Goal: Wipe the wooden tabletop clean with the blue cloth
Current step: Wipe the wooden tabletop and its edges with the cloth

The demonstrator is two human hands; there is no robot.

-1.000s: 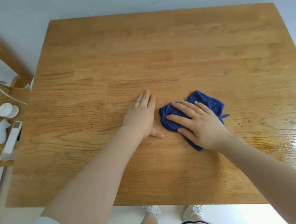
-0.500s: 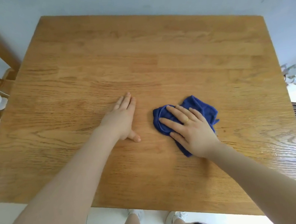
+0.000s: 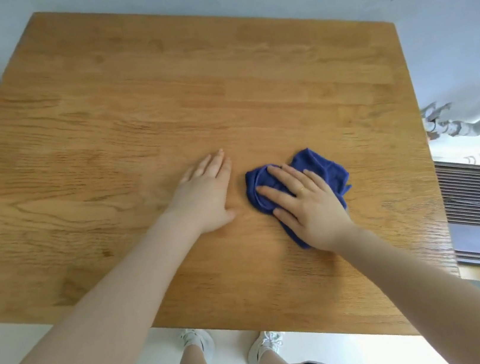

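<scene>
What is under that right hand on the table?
The blue cloth, bunched flat on the wooden tabletop, lies beneath the right hand. The cloth's middle and the wood beneath are covered.

Both bare arms reach forward; left hand (image 3: 207,199) lies flat, right hand (image 3: 309,205) presses down, fingers (image 3: 278,176) spread straight.
</scene>
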